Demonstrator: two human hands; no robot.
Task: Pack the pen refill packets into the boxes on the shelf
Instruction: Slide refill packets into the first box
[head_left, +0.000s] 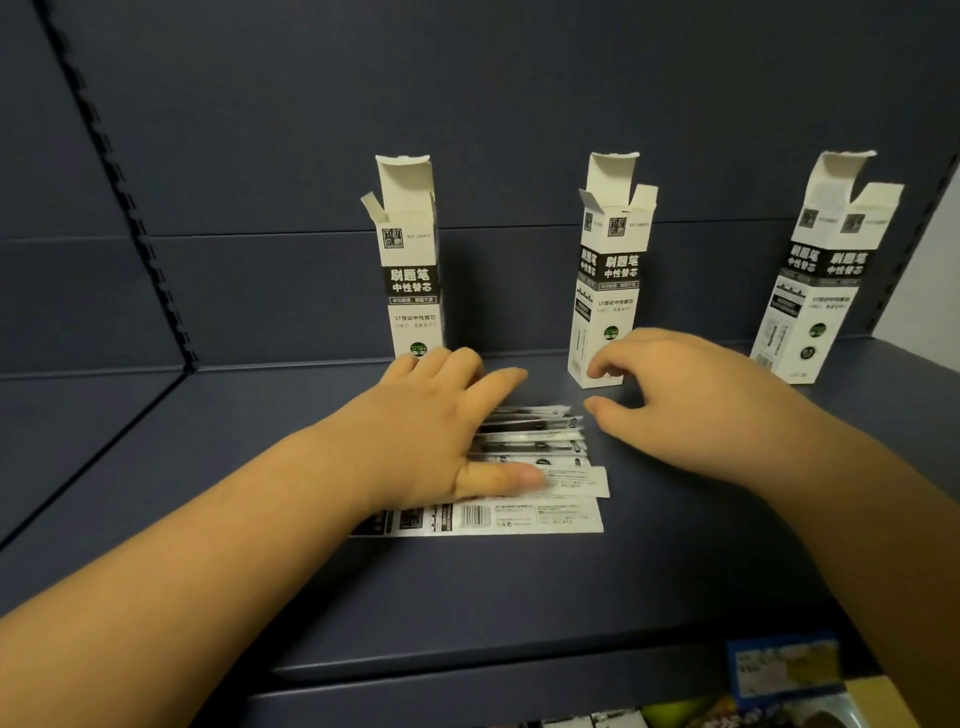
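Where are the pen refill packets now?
The refill packets lie flat on the shelf, center view, partly under the left hand, before the middle box.

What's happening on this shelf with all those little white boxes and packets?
A person is packing pen refill packets into boxes. Three boxes stand open-topped along the back of the shelf: left, middle and right. The packets lie fanned out in front of them. The left hand rests flat on the packets; the right hand hovers beside them, fingers loosely curled, holding nothing.
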